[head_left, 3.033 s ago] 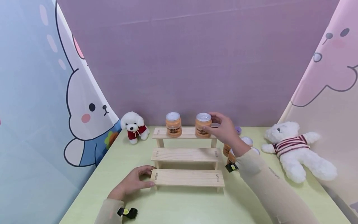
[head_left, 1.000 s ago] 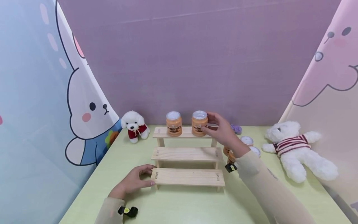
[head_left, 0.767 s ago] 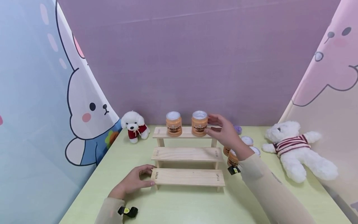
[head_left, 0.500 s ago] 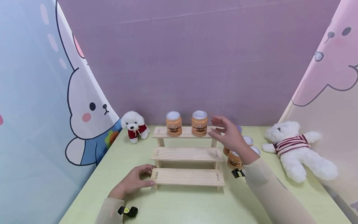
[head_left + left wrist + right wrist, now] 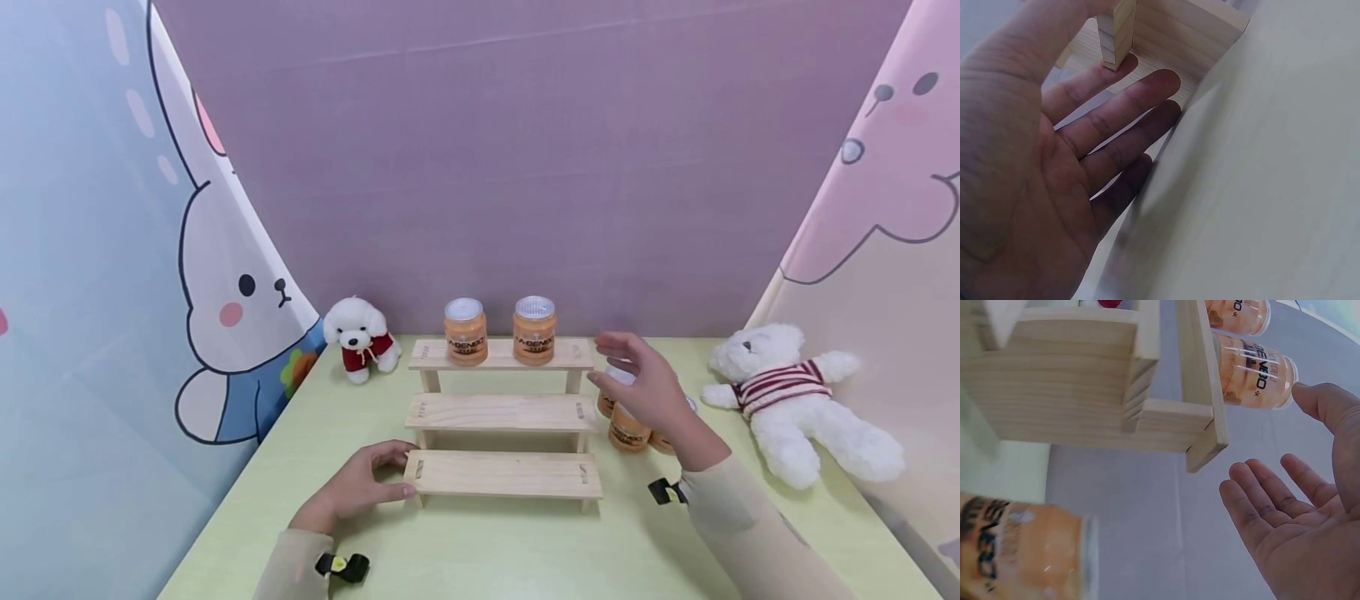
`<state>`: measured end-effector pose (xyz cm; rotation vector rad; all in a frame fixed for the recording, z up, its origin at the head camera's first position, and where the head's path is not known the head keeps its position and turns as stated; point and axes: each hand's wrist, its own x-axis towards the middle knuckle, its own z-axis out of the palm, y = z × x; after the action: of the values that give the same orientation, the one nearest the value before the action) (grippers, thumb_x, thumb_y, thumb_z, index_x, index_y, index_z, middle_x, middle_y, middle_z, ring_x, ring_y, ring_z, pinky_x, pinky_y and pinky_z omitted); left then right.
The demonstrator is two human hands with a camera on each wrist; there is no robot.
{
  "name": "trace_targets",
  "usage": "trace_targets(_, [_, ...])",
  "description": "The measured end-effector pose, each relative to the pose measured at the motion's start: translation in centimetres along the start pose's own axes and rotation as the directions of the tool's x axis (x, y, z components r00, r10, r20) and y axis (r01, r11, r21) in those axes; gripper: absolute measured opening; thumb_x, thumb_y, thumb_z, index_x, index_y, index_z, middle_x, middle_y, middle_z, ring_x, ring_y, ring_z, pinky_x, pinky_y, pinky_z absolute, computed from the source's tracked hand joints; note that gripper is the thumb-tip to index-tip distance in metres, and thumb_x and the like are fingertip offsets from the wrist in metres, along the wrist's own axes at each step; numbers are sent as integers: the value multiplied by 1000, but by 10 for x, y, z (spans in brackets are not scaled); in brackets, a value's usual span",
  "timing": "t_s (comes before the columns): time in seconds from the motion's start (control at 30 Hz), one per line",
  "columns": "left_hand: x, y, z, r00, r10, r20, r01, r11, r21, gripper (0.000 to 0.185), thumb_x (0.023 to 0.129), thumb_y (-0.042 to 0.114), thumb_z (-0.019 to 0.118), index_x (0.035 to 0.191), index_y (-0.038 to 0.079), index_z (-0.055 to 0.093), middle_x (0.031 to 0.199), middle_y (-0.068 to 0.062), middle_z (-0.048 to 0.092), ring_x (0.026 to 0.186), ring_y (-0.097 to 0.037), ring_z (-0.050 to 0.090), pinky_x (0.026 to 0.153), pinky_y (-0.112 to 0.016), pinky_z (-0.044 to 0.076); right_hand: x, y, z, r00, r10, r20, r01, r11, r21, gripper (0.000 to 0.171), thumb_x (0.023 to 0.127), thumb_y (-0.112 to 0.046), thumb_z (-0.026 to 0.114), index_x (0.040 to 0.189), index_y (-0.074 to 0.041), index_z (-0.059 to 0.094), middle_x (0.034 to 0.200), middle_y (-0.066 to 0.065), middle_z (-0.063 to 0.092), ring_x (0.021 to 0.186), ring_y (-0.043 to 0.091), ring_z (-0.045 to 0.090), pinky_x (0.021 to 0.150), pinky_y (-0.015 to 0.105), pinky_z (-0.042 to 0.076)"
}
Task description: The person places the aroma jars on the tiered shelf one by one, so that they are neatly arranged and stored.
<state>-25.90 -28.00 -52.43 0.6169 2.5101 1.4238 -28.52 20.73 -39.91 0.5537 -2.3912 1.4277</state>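
A three-step wooden stand (image 5: 502, 473) is on the pale green table. Two orange jars (image 5: 535, 340) with silver lids stand apart on its top step. My left hand (image 5: 358, 485) holds the left end of the lowest step; in the left wrist view the thumb and index finger (image 5: 1124, 65) lie on either side of the wood, the other fingers extended. My right hand (image 5: 651, 392) is off the stand's right end, fingers loosely bent and holding nothing. Behind and below it, several more orange jars (image 5: 628, 432) stand on the table, partly hidden by the hand.
A white toy dog (image 5: 358, 325) in a red top sits at the back left. On the right lies a white teddy bear (image 5: 797, 417) in a striped sweater. A purple cloth wall (image 5: 495, 167) closes off the back, with printed side panels.
My right hand moved the right-hand jar slightly left on the top step, let go of it, and drew back right and down toward the table jars. The left hand stays put.
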Motion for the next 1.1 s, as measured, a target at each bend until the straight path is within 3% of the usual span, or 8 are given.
trace_targets(0.17, [-1, 1, -1, 1000, 4, -5, -4, 1000, 1, 56, 89, 30, 87, 138, 14, 63, 115, 4, 74, 113, -22, 66, 108, -54, 41, -14, 5, -5, 999, -18, -32, 19, 998, 52, 52, 93, -11, 81, 140, -7, 59, 139, 11, 63, 129, 34, 60, 101, 32, 52])
trace_targets(0.4, [0, 0, 0, 1000, 3, -4, -3, 1000, -4, 56, 89, 30, 87, 137, 14, 64, 115, 4, 74, 114, -24, 65, 108, -57, 39, -29, 12, -10, 999, 12, -42, -10, 999, 46, 55, 94, -11, 81, 142, -4, 57, 139, 14, 63, 126, 41, 61, 95, 20, 52])
trace_targets(0.53, [0, -1, 0, 1000, 4, -4, -4, 1000, -1, 56, 89, 30, 87, 138, 14, 64, 115, 4, 74, 114, -24, 65, 109, -57, 39, -36, 17, -14, 998, -14, -62, 16, 999, 31, 54, 93, -10, 81, 141, -3, 58, 138, 12, 63, 126, 34, 61, 98, 20, 50])
trace_targets(0.77, [-1, -1, 0, 1000, -3, -6, 3, 1000, -4, 57, 88, 30, 87, 138, 14, 63, 115, 3, 73, 114, -23, 65, 109, -56, 40, -47, 27, -22, 995, -13, -103, 12, 1000, -7, 51, 94, -9, 80, 140, -4, 59, 136, 12, 65, 114, 0, 62, 95, 13, 48])
trace_targets(1.1, [-1, -1, 0, 1000, -1, -2, 1, 1000, 3, 56, 89, 30, 87, 138, 15, 63, 115, 4, 74, 115, -23, 65, 109, -57, 39, -57, 51, -31, 984, 22, -176, -21, 1000, 7, 49, 94, -6, 79, 138, 2, 59, 132, 20, 64, 116, -1, 61, 97, 16, 48])
